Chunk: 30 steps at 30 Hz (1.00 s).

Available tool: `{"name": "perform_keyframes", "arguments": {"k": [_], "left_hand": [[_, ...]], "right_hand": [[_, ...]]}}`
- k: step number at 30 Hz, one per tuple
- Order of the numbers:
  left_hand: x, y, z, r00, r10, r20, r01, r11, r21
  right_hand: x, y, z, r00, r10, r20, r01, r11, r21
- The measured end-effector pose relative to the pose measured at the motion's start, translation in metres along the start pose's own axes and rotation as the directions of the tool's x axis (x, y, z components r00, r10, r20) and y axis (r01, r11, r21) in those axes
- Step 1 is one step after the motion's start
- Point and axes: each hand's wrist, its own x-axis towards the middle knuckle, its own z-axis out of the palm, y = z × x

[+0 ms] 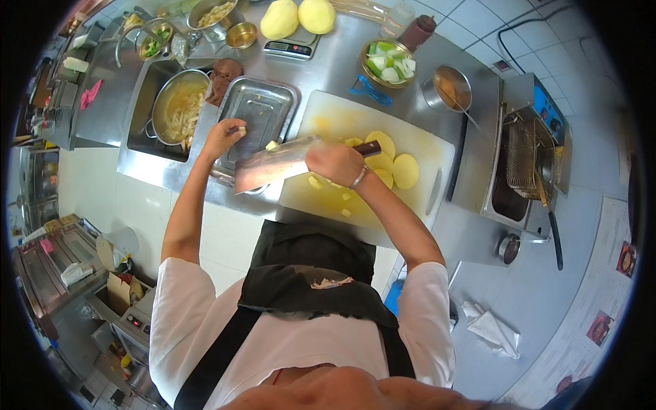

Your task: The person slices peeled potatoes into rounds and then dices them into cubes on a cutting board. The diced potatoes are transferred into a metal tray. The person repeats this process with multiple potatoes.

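Observation:
My right hand (pixel 335 163) grips a cleaver, its dark handle (pixel 368 148) pointing right. The broad blade (pixel 277 165) reaches left past the board over the near end of a shallow steel tray (pixel 289 100). A pale potato chunk (pixel 271 146) sits by the blade's upper edge. Above the tray's left side, my left hand (pixel 224 138) pinches a small pale piece (pixel 242 131), seemingly potato. Round potato slices (pixel 406 171) overlap on the white cutting board (pixel 338 110), right of my right hand. Loose potato chunks (pixel 315 182) lie near the board's front.
Left is a sink (pixel 137 120) holding a pot (pixel 177 77). Behind stand two peeled potatoes (pixel 279 19) on a digital scale (pixel 288 49), a bowl of cut vegetables (pixel 390 61) and a steel pot (pixel 447 87). A deep fryer (pixel 507 189) with a basket (pixel 523 154) borders the board's right.

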Motion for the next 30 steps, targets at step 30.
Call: {"name": "perform_keyframes", "arguments": {"k": [30], "left_hand": [[0.028,0.108,0.037,0.822,0.456,0.342,-0.516,0.850,0.107]], "right_hand": [[-0.064,-0.048,-0.063,0.917,0.399,0.016,-0.389,0.901,-0.190]]}}
